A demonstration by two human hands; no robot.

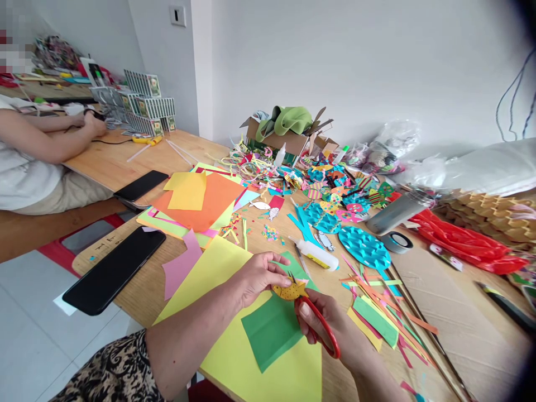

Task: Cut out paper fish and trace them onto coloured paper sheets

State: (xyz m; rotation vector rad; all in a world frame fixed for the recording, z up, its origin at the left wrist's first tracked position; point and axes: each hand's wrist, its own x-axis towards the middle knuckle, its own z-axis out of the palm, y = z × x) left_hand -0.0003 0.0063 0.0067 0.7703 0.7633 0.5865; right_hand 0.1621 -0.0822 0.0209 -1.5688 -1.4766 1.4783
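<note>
Between the thumb and fingers of my left hand [264, 274] is a small orange paper fish [288, 291] with dark dots. My right hand [320, 312] grips red-handled scissors [321, 326], their dark blades up against the fish near its tail. Both hands hover over a green paper piece [272, 329], which lies on a large yellow sheet [226, 257]. Just beyond my hands rests a white glue bottle [319, 255] on its side. Right of my right hand lie loose paper strips [377, 318] in several colours.
Two black phones [117, 268] lie to the left, near orange paper [209, 201]. Blue textured ovals [364, 247], a tape roll [397, 242] and a metal flask [400, 211] stand or lie at right. An overfull cardboard box [278, 139] is at the back. Another person's arm [46, 134] rests far left.
</note>
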